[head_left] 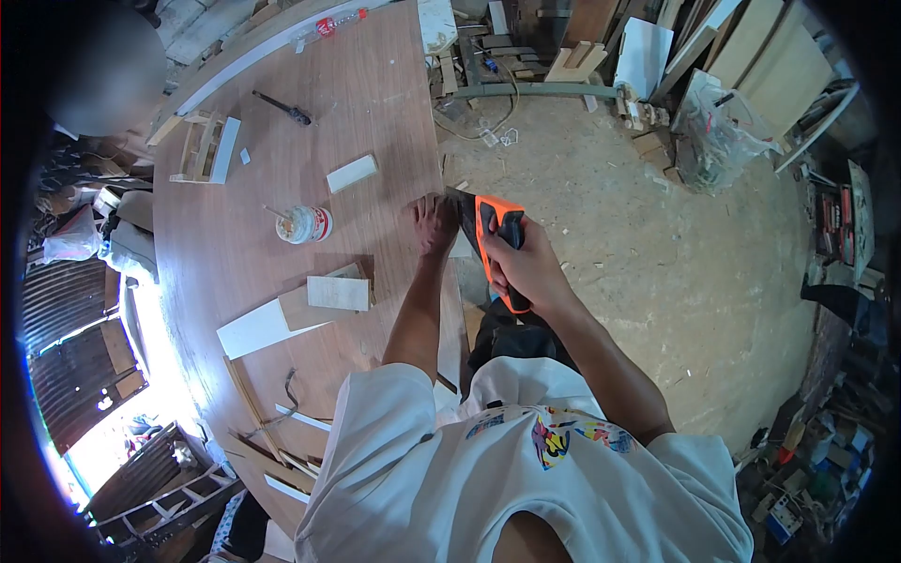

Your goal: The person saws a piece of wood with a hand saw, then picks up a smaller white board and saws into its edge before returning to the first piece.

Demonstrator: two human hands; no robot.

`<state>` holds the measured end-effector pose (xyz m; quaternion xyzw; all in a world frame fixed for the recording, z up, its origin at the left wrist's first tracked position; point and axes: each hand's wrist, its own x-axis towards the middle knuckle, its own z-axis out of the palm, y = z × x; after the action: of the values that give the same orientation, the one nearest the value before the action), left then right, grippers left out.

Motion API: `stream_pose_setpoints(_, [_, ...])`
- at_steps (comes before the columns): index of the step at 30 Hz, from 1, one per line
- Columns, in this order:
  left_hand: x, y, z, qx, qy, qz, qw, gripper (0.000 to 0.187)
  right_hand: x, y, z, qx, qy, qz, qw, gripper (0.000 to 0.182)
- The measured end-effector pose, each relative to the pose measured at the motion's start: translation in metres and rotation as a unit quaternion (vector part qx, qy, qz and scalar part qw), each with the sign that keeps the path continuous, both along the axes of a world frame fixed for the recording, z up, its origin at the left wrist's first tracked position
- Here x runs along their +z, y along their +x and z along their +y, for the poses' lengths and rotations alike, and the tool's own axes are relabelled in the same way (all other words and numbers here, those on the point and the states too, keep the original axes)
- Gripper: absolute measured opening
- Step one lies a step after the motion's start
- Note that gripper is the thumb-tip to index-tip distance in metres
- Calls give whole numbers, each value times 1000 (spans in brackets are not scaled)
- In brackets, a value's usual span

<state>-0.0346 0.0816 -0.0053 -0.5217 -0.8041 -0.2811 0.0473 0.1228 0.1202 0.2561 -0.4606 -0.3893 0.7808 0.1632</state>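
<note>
An orange and black handsaw (497,246) is gripped in my right hand (533,265), its dark blade pointing up and left toward the table's right edge. My left hand (435,225) presses down at that edge, just left of the blade, its fingers spread. A pale piece shows beside and below my left hand, mostly hidden, so I cannot tell its shape. On the wooden table (375,103), a white block (352,174) lies to the left of my left hand. Farther left stands an open tub (305,224) with a stick in it.
White-faced boards (338,293) lie at the table's middle. A screwdriver-like tool (282,107), a small wooden frame (206,148) and a bottle (341,22) are farther up. Wood scraps and a plastic bag (721,136) stand beyond the floor. A blurred person's head is at upper left.
</note>
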Motion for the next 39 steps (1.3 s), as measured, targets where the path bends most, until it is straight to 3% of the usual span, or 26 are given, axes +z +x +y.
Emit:
stream_pose_setpoints(7, [0, 3, -1, 60, 13, -12, 998, 16, -2, -10, -24, 26, 36, -2, 999, 11])
stream_pose_setpoints(9, [2, 2, 0, 74, 17, -3, 997, 16, -22, -7, -47, 59, 221, -81, 970, 10])
stream_pose_setpoints(12, [6, 1, 1, 93, -31, 37, 994, 17, -30, 7, -83, 74, 285, -77, 953, 10])
stream_pose_setpoints(18, [7, 2, -3, 91, 7, 81, 993, 15, 5, 33, -111, 78, 176, -63, 979, 13])
stream_pose_setpoints(19, [10, 3, -4, 91, -13, 17, 996, 17, 12, 36, -113, 79, 172, -60, 980, 13])
stream_pose_setpoints(20, [13, 3, 0, 90, -30, -45, 994, 19, 10, 38, -113, 64, 173, -56, 981, 14])
stream_pose_setpoints(23, [1, -1, 1, 56, -1, -60, 997, 17, -29, 38, -105, 56, 237, -94, 965, 12])
stream_pose_setpoints(27, [11, 2, 1, 52, 50, -10, 997, 12, -42, 18, -82, 77, 204, -82, 973, 11])
stream_pose_setpoints(30, [11, 1, 0, 70, 35, 9, 997, 10, 4, 27, -107, 48, 227, -51, 971, 11])
stream_pose_setpoints(33, [7, 0, 6, 59, 45, -24, 997, 8, -9, 30, -107, 36, 244, -55, 967, 12])
stream_pose_setpoints(35, [0, -3, 2, 39, 66, -13, 997, 8, -55, 22, -94, 46, 286, -61, 955, 11])
stream_pose_setpoints(39, [15, -1, 2, 50, 30, 42, 997, 8, -52, 9, -77, 88, 236, -119, 960, 9])
